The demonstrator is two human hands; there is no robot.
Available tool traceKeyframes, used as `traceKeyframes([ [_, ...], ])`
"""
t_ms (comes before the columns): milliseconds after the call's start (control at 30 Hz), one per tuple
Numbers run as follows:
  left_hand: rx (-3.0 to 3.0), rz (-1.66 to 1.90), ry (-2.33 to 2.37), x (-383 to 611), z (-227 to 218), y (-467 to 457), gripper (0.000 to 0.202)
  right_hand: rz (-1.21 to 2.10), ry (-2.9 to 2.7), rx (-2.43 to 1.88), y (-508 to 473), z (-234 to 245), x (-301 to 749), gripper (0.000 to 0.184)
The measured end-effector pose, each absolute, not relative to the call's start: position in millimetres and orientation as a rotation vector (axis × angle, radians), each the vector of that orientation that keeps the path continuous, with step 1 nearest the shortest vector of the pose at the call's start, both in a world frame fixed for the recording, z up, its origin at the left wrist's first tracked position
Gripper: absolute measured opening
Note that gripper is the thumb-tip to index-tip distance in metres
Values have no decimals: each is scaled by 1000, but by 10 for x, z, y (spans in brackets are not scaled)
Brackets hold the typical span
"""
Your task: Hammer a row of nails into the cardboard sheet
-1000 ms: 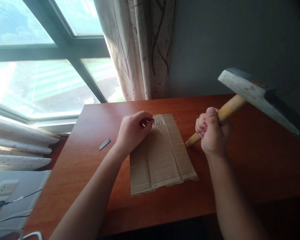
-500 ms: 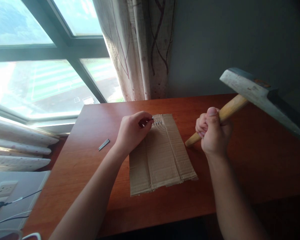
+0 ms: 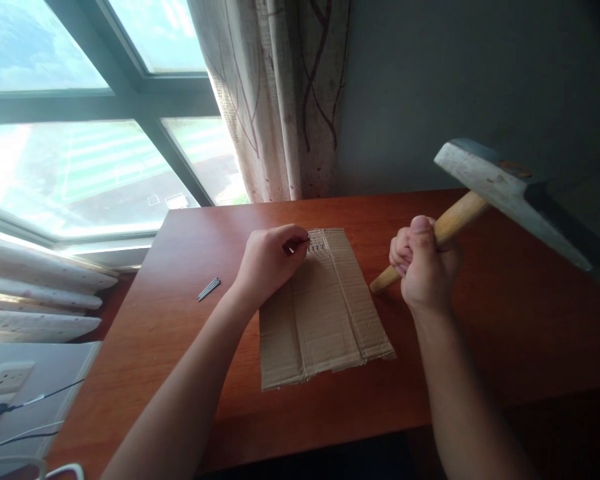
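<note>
My left hand (image 3: 273, 257) is at the far end of a flat piece of cardboard (image 3: 325, 320), thumb and forefinger pinched on a nail (image 3: 308, 237) of which only the head end shows. Just right of these fingertips, several small nails or holes (image 3: 317, 244) dot the cardboard; they are too small to tell apart. My right hand (image 3: 425, 267) grips the wooden handle of a hammer (image 3: 460, 217), raised to the right of the cardboard with its metal head up and away from me. Left of my left hand, a few loose nails (image 3: 209, 289) lie side by side.
Everything rests on a reddish-brown wooden table (image 3: 175, 360). Behind it hangs a patterned curtain (image 3: 275, 100) beside a dark wall (image 3: 455, 80). A window (image 3: 95, 160) fills the left. A wall socket (image 3: 10, 380) with a plug and cables is at the lower left.
The hammer has tipped slightly down and to the left with my right hand. My left hand has shifted very slightly right, still pinching the nail.
</note>
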State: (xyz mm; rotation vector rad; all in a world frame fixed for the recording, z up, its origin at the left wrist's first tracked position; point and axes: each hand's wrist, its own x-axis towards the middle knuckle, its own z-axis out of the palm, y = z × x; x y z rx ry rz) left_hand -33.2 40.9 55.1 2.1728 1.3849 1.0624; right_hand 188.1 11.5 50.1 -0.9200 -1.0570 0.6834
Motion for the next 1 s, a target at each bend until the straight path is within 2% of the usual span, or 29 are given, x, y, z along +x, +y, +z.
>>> traceKeyframes([
  [200,2103,1095,1363,-353,472,431,8,778,-1143,-1004,128,560,1928,58],
  [367,2076,1144,1345,-352,412,444,7,998,-1442,-1334,111,587,2112,53],
  [500,2067,1141,1333,-344,399,438,8,866,-1816,-1525,102,597,2202,44],
  [767,2084,1111,1353,-336,383,446,10,668,-2104,-1654,172,1050,2090,49],
  [1000,2091,1112,1338,-338,367,456,11,745,-2169,-1569,189,1318,1967,49],
])
